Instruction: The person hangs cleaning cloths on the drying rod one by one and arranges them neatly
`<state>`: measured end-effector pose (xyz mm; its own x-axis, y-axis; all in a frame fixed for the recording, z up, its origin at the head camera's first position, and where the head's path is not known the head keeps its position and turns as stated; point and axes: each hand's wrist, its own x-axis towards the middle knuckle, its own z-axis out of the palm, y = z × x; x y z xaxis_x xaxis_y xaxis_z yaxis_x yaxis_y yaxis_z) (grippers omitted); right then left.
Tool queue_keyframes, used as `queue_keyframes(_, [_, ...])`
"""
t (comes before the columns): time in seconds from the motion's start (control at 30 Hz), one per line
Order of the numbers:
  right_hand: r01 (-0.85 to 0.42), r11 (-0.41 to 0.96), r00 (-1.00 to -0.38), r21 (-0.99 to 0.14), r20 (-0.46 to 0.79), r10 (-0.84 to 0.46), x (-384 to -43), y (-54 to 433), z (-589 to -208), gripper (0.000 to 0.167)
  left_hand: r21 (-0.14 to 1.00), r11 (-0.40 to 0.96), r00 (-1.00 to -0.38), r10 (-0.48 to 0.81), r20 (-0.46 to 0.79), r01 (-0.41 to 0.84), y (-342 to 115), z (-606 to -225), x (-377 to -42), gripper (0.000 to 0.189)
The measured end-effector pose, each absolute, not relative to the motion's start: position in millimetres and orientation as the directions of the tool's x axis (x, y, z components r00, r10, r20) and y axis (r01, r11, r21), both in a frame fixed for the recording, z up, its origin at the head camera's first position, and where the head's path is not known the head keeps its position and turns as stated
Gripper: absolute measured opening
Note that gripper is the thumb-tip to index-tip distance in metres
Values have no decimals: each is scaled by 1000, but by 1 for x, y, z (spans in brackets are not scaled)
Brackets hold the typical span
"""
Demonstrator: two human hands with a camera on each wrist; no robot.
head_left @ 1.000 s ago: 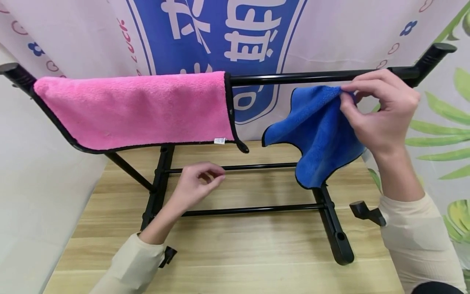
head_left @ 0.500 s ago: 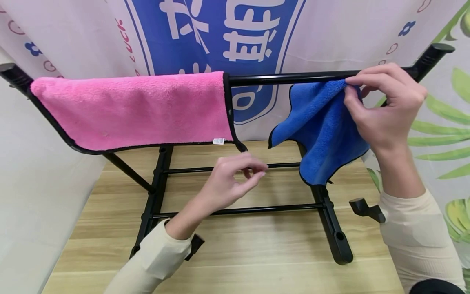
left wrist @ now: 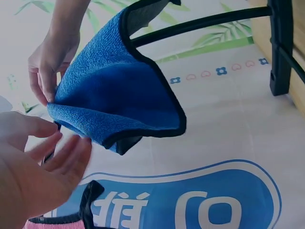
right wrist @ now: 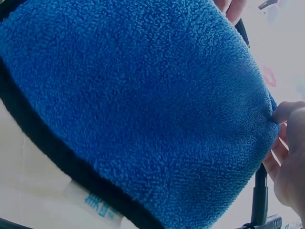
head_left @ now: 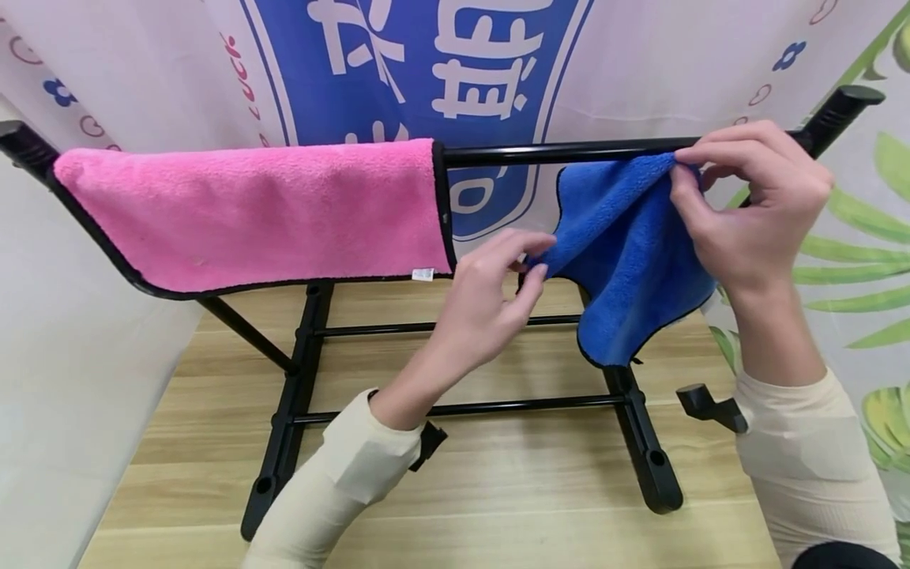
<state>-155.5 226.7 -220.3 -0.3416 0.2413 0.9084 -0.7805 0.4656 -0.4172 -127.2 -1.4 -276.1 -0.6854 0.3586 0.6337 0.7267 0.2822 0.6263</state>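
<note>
My right hand [head_left: 757, 209] pinches a blue towel [head_left: 629, 253] with black edging, just in front of the rack's top bar [head_left: 562, 152]. The towel hangs from that pinch in folds, its lower corners loose. At its left corner is my left hand [head_left: 490, 288], thumb and fingers spread around the cloth; in the left wrist view the fingers [left wrist: 71, 155] look relaxed beside it, not closed on it. A pink towel [head_left: 263, 217] with black edging and a small white tag lies draped over the left part of the bar. In the right wrist view the blue towel [right wrist: 143, 105] fills most of the picture.
The black rack stands on a wood-grain table [head_left: 512, 474], with two lower rods [head_left: 526, 405] and side feet [head_left: 657, 474]. Its angled end post [head_left: 842, 111] rises beside my right hand. Behind hangs a printed curtain [head_left: 640, 71]; a white wall [head_left: 78, 379] is at left.
My left hand has moved right and up from below the pink towel to the blue towel's left corner. My right hand has lifted the blue towel slightly, up and to the right.
</note>
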Motion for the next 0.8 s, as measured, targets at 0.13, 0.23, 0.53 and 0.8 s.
queue_keyframes(0.13, [-789, 461, -336, -407, 913, 232, -158, 231, -222, 13, 688, 347, -766, 386, 515, 637, 8, -271, -137, 37])
queue_keyframes(0.23, [-796, 443, -341, -412, 911, 232, -156, 229, -221, 12, 756, 356, -820, 401, 407, 549, 12, -270, -145, 42])
queue_keyframes(0.53, [-807, 417, -342, -417, 907, 245, -153, 226, -220, 14, 929, 207, -895, 394, 209, 308, 17, -269, -162, 42])
queue_keyframes(0.8, [-809, 409, -351, -422, 905, 239, -153, 228, -221, 15, 963, -32, -924, 276, 264, 266, 18, -273, -170, 36])
